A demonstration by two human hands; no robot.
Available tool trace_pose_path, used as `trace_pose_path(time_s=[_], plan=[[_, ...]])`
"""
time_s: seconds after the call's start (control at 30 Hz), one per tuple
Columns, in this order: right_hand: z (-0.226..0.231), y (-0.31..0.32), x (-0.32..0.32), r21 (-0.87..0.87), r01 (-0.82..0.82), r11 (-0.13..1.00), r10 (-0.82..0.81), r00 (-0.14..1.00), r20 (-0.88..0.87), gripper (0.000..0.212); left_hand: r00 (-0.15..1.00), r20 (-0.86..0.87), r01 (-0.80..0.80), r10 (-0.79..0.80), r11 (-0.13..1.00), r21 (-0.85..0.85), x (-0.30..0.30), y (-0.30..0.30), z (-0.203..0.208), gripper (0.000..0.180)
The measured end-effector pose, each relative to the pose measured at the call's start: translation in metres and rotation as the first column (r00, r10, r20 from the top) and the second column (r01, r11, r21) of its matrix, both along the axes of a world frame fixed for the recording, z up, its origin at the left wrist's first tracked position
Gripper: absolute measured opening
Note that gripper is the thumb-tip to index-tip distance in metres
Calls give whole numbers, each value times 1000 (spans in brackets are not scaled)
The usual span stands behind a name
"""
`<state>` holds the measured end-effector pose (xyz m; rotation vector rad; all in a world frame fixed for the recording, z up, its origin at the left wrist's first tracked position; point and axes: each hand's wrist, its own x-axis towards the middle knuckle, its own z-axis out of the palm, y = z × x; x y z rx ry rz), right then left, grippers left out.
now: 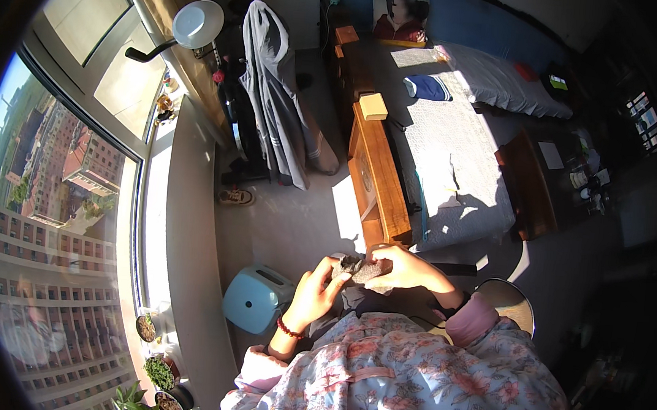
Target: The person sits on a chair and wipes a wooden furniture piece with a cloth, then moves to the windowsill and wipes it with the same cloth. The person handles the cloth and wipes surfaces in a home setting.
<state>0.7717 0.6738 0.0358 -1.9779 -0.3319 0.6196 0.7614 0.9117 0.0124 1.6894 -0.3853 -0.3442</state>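
In front of my body, both hands hold a small, bunched grey cloth (358, 271) with a darker patch at its upper left. My left hand (309, 297), with a red bead bracelet at the wrist, pinches its left side between thumb and fingers. On the opposite side, my right hand (402, 270) is closed on the right end. Folds and fingers hide part of the cloth, so its exact kind cannot be made out. A pink-and-blue floral garment (408, 370) covers my body just below.
A light blue plastic stool (249, 304) stands beside my left forearm. Potted plants (158, 373) line the windowsill at left. Ahead are a wooden bed end (380, 178), a bed (460, 168) and a grey jacket (269, 71) hanging over something. A shoe (237, 197) lies on the floor.
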Motion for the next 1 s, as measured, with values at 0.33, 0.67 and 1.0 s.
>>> trace_pose_path(time_s=[0.33,0.67,1.0], plan=[[-66,-91,121,-100,113,989,-104,990,92,23,936,67,-343,345,938,-43,112,-93,-84,14],[-171,-188,151,-272,439,856,-71,622,780,19,809,542,-226,227,972,-71,179,-182,-206,12],[-335,-220,65,-386,136,912,43,906,422,25,743,669,-190,16,964,188,82,-210,-372,16]])
